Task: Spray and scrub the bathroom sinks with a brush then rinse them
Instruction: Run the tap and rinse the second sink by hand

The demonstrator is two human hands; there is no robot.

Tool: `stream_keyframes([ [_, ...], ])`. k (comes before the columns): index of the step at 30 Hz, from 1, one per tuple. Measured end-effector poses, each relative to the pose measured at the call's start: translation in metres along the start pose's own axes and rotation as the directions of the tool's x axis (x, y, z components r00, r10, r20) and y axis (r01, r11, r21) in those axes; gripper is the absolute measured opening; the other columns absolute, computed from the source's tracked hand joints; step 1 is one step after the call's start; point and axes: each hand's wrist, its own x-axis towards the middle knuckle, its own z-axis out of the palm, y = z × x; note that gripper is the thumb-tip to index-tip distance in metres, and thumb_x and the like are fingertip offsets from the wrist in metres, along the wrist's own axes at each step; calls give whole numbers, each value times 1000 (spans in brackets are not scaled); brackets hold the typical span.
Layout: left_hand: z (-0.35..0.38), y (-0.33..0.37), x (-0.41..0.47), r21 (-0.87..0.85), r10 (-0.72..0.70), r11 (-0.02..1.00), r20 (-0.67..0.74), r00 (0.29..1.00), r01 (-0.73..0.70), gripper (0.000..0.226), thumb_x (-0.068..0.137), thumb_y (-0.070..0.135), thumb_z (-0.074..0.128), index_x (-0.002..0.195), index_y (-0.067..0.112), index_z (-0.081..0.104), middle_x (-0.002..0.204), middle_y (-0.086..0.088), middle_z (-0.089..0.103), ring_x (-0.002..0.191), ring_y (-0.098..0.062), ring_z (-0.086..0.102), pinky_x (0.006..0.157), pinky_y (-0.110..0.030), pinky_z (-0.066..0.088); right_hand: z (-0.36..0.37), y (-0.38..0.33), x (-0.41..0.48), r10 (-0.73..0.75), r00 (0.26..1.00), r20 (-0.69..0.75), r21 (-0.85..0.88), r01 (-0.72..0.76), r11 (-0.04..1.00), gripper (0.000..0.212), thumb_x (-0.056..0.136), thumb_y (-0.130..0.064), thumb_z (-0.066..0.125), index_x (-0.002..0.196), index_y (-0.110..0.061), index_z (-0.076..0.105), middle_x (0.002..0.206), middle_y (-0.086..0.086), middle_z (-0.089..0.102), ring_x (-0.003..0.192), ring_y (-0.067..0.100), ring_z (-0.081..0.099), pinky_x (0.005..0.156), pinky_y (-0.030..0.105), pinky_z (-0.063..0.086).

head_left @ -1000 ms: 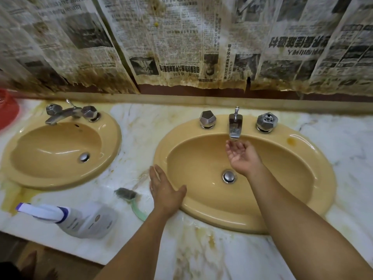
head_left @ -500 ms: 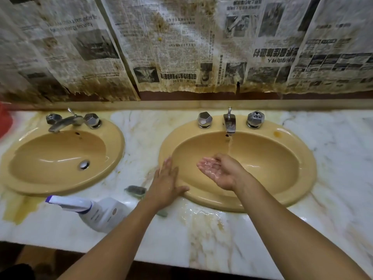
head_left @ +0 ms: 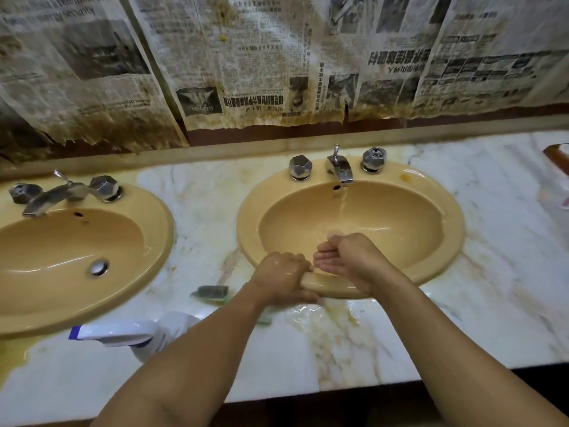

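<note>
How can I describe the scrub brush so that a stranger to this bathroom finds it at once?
On the marble counter, look at the strip between the left sink and the right sink, towards the front. The brush lies there, just left of the left hand: small, with dark bristles on a green body. The spray bottle nearby is far bigger and white.

Mustard-yellow sinks sit in white, brown-veined marble; the spray bottle is white and blue.

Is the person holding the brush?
No, the brush lies on the counter beside the left hand, which grips the sink rim.
</note>
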Motion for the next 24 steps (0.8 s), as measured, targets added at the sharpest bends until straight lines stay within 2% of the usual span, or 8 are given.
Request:
stream_keyframes([
  [3, -9, -21, 1, 49, 5, 999, 25, 1000, -6, 101, 57, 104, 44, 123, 32, 68, 119, 13, 70, 114, -13, 60, 107, -37, 30, -27, -2, -3, -45, 997, -66, 62, 49, 997, 31, 104, -13, 53, 115, 13, 64, 107, 32, 71, 102, 41, 72, 89, 39, 60],
  [5, -10, -26, 0, 55, -21, 998, -6, 1000, 21, 107, 49, 109, 38, 119, 35, 71, 120, 17, 69, 125, -9, 51, 123, -49, 10, -41, -4, -2, -58, 996, -69, 119, 66, 991, 32, 105, -14, 51, 112, 14, 64, 108, 34, 70, 103, 44, 71, 89, 41, 60],
  [8, -11, -20, -4, 28, -87, 996, -44, 995, 88, 105, 45, 109, 39, 117, 39, 72, 118, 21, 66, 129, -7, 45, 124, -57, -7, -52, -10, 6, -70, 995, -74, 216, 85, 973, 37, 108, -20, 47, 103, 12, 66, 102, 32, 72, 97, 41, 73, 88, 41, 60],
  [12, -10, -20, -3, 17, -119, 993, -23, 993, 119, 101, 45, 108, 46, 117, 41, 71, 115, 22, 64, 119, -9, 48, 123, -46, 8, -55, -20, 51, -3, 999, -40, 482, 22, 876, 41, 109, -23, 42, 108, 12, 62, 107, 30, 70, 101, 40, 70, 87, 43, 58],
  [15, -10, -22, 0, 11, -128, 992, -18, 992, 128, 98, 44, 107, 48, 113, 41, 71, 108, 21, 63, 112, -9, 50, 119, -40, 13, -54, -33, 99, 42, 998, 47, 710, -63, 701, 44, 110, -29, 40, 116, 10, 61, 113, 29, 68, 104, 39, 67, 86, 43, 57],
  [18, -11, -23, 2, 29, -131, 991, 6, 991, 131, 99, 45, 109, 46, 113, 41, 70, 107, 22, 61, 109, -8, 49, 118, -39, 15, -53, -44, 141, 90, 994, 68, 820, -108, 562, 42, 110, -29, 41, 122, 7, 59, 114, 26, 68, 103, 38, 67, 83, 42, 57],
  [20, -12, -23, 4, 34, -134, 990, 11, 991, 134, 100, 44, 109, 45, 113, 41, 69, 108, 23, 61, 108, -7, 49, 119, -40, 15, -52, -48, 161, 111, 992, 58, 843, -108, 527, 34, 109, -25, 44, 114, 4, 61, 113, 25, 68, 102, 36, 68, 78, 42, 58],
  [24, -11, -25, 6, 33, -124, 992, -3, 992, 124, 101, 44, 110, 44, 110, 40, 71, 105, 22, 63, 107, -9, 54, 120, -40, 15, -52, -51, 179, 97, 993, 69, 848, -110, 519, 31, 103, -14, 53, 74, -3, 60, 99, 20, 73, 86, 30, 74, 68, 36, 62],
])
